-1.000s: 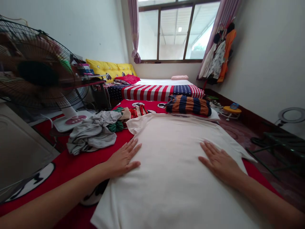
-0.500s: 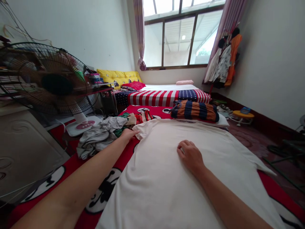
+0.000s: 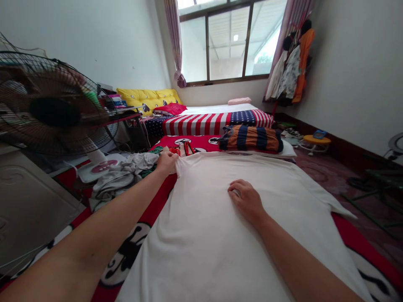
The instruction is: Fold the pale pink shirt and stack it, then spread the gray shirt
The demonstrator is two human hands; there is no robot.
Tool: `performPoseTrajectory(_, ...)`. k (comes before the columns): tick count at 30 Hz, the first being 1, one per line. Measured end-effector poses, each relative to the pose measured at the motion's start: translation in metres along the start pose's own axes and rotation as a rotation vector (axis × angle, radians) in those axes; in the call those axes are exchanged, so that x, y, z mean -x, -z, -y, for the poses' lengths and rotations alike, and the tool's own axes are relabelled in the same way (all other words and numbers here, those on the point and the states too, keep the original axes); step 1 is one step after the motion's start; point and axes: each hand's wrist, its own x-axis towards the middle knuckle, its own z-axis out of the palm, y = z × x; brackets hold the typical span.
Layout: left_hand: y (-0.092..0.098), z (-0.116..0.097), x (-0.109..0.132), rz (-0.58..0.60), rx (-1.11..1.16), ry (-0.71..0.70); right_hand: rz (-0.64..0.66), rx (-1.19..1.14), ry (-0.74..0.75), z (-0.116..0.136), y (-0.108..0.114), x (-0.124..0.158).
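The left hand (image 3: 166, 163) is closing on the white T-shirt (image 3: 201, 226), its fingers gripping the top corner of the cloth near the shoulder, while the right hand (image 3: 246, 200) is resting mid-shirt, its fingers (image 3: 234, 188) curled closed and pinching a small fold. The shirt is lying spread out and face-up across a red cartoon-print bedding mat (image 3: 162, 188), its hem running out of the bottom of the frame. Just beyond the left hand, a crumpled grey garment (image 3: 116, 180) is lying in a heap beside the shirt, and the white base of a standing electric fan (image 3: 102, 165) is sitting near it, with the fan's caged head (image 3: 53, 109) looming at the upper left. Past the shirt's far edge, an orange-and-navy striped cushion (image 3: 252, 139) is resting on the mat – further back, a bed with a stars-and-stripes cover (image 3: 201, 123) is stretching toward the far wall, a yellow headboard cushion (image 3: 147, 100) is leaning at its left end, and a pink pillow (image 3: 239, 101) is lying under the window (image 3: 226, 42). Clothes (image 3: 292, 71) are hanging at the upper right.
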Motion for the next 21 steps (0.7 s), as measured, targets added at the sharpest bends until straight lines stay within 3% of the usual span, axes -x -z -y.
performPoseTrajectory(2,-0.01,-0.023,0.0,-0.079,0.006,0.027,0.0,-0.011,-0.004,0.0,0.0,0.0)
performPoseTrajectory(4,-0.025,-0.047,0.008,-0.038,0.055,-0.003,0.004,-0.028,-0.009,0.0,0.001,0.0)
performPoseTrajectory(5,-0.032,-0.058,0.014,0.056,0.106,-0.038,0.005,-0.039,-0.011,-0.001,0.001,0.0)
performPoseTrajectory(7,-0.044,-0.074,0.03,0.377,0.273,-0.138,0.001,-0.063,-0.015,-0.001,0.002,0.0)
performPoseTrajectory(9,-0.046,-0.08,0.046,0.551,0.338,-0.213,-0.016,-0.085,-0.046,-0.002,0.001,0.0)
performPoseTrajectory(11,-0.035,-0.075,0.061,0.529,0.222,-0.235,-0.036,-0.118,-0.105,-0.003,0.001,-0.001)
performPoseTrajectory(14,-0.003,-0.057,0.083,0.476,-0.111,-0.21,-0.075,-0.181,-0.196,-0.004,-0.002,-0.002)
performPoseTrajectory(18,0.042,-0.031,0.118,0.643,-0.363,-0.095,-0.084,-0.121,-0.265,-0.003,-0.004,-0.005)
performPoseTrajectory(21,0.064,-0.02,0.146,0.794,-0.383,-0.017,0.036,0.056,-0.286,-0.001,0.001,-0.019)
